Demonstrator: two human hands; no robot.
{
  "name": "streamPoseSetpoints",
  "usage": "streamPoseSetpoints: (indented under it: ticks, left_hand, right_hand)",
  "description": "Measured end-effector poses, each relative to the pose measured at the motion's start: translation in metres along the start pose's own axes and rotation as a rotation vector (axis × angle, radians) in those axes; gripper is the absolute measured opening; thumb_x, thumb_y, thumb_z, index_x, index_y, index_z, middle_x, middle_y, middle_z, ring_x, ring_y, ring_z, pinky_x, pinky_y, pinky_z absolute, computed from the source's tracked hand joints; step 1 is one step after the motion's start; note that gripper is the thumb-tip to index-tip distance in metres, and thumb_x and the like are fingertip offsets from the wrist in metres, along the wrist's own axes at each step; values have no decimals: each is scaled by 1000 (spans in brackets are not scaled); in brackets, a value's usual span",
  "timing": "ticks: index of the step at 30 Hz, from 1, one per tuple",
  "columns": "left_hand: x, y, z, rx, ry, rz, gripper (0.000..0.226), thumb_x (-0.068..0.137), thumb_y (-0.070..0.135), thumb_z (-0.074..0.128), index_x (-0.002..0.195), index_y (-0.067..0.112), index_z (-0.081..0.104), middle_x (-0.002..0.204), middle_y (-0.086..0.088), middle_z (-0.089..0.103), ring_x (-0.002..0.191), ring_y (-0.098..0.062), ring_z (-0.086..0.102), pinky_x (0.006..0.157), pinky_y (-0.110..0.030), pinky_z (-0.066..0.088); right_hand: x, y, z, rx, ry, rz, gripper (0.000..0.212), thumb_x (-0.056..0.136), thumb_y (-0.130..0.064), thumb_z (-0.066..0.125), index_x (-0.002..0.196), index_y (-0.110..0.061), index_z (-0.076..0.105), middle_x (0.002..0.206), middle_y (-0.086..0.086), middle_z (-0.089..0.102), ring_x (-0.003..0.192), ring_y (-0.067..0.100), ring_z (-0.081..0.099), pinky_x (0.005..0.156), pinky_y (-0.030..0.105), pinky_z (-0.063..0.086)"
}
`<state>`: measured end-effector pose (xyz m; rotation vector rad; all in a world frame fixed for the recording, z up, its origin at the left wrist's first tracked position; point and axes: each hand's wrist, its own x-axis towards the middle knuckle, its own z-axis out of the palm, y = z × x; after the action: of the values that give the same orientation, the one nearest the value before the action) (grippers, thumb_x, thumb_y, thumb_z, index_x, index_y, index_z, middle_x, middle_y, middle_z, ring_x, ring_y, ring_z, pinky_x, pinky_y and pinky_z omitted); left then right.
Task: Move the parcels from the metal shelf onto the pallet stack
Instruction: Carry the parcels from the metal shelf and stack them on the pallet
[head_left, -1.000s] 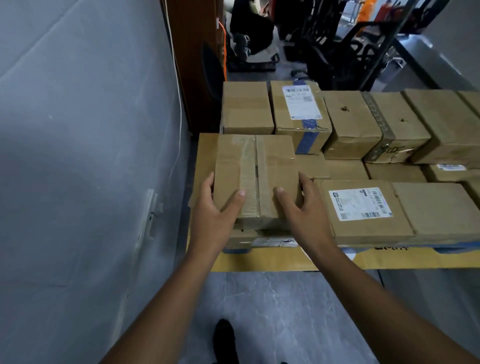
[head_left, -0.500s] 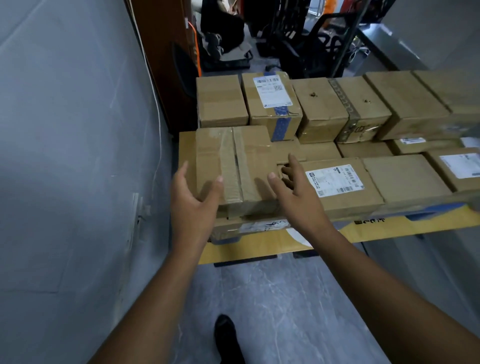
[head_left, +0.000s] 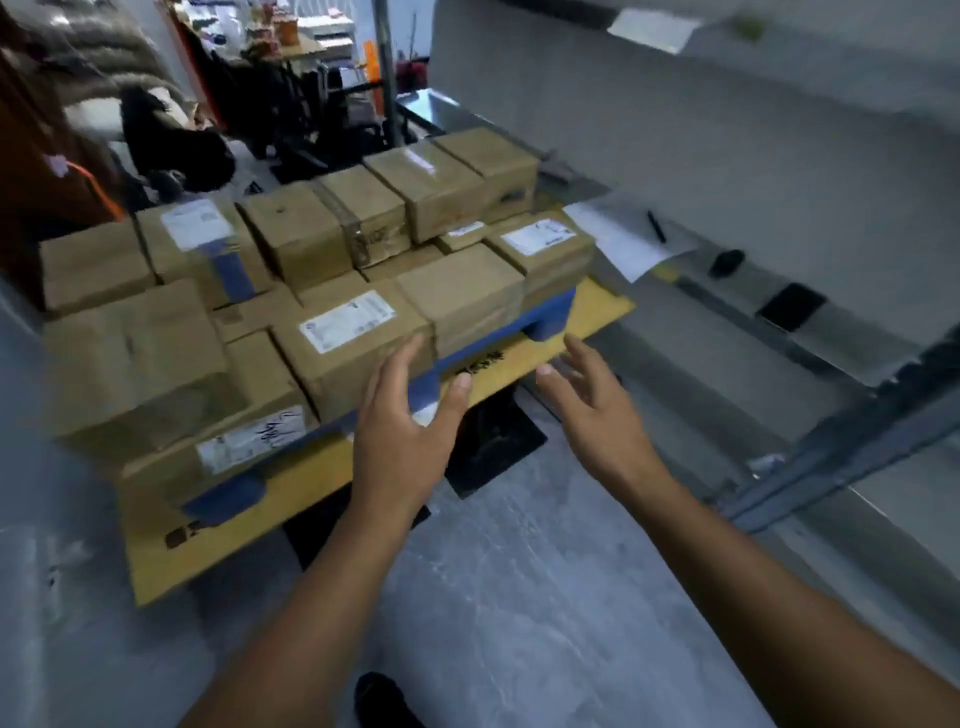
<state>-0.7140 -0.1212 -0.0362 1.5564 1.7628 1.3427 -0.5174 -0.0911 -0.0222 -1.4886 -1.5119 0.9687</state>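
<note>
Several brown cardboard parcels sit packed on the pallet stack (head_left: 545, 353), a yellow board with blue pallet feet under them. The taped parcel (head_left: 135, 358) lies at the stack's front left corner, free of both hands. My left hand (head_left: 405, 431) hovers open before a labelled parcel (head_left: 348, 338), fingers spread, holding nothing. My right hand (head_left: 597, 410) is open too, in the air to the right of the stack's front edge. The metal shelf (head_left: 779, 322) runs along the right, with no parcel visible on it.
Papers (head_left: 618, 234), a pen and dark small items lie on the metal shelf's surface. A grey shelf frame bar (head_left: 841, 457) crosses at the right. Chairs, clothes and clutter stand behind the stack. Grey floor lies below, with my shoe (head_left: 379, 701) at the bottom.
Both hands let go of the taped parcel, which stays at the stack's front left. The view swung right toward the metal shelf, and both hands moved right, open.
</note>
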Motion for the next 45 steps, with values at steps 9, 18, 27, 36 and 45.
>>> streamPoseSetpoints:
  ticks: [9, 18, 27, 36, 45]
  left_hand:
    - [-123, 155, 217, -73, -566, 211, 71, 88, 72, 60, 152, 47, 38, 161, 15, 36, 138, 5, 32, 106, -26, 33]
    - [-249, 288, 379, -157, -962, 397, 68, 92, 57, 68, 151, 32, 46, 155, 12, 46, 133, 4, 40, 106, -19, 30]
    - [-345, 397, 546, -258, -1257, 558, 66, 91, 64, 66, 149, 39, 46, 154, 16, 49, 141, -2, 44, 106, -22, 32]
    - [-432, 481, 687, -334, -1489, 589, 81, 77, 80, 55, 147, 41, 47, 154, 15, 48, 140, -3, 43, 106, -20, 29]
    - [-537, 548, 759, -367, -1677, 642, 77, 76, 87, 53, 142, 48, 47, 152, 22, 48, 134, 5, 42, 102, -20, 30]
  right_hand:
    - [-143, 103, -273, -127, 438, 141, 72, 100, -60, 58, 162, -29, 38, 167, -6, 38, 151, 11, 38, 119, 30, 31]
    - [-290, 174, -440, -152, 819, 369, 69, 101, -53, 61, 161, -26, 40, 163, -4, 42, 149, 11, 40, 123, 33, 32]
    - [-368, 241, -582, -233, 1106, 523, 70, 101, -55, 60, 161, -24, 40, 163, -3, 42, 149, 11, 39, 119, 28, 31]
    - [-424, 298, -705, -258, 1270, 712, 73, 99, -63, 57, 161, -30, 38, 162, -8, 42, 149, 8, 39, 115, 27, 33]
    - [-500, 328, -778, -217, 1484, 794, 75, 97, -68, 55, 161, -33, 36, 165, -9, 38, 149, 9, 39, 109, 25, 32]
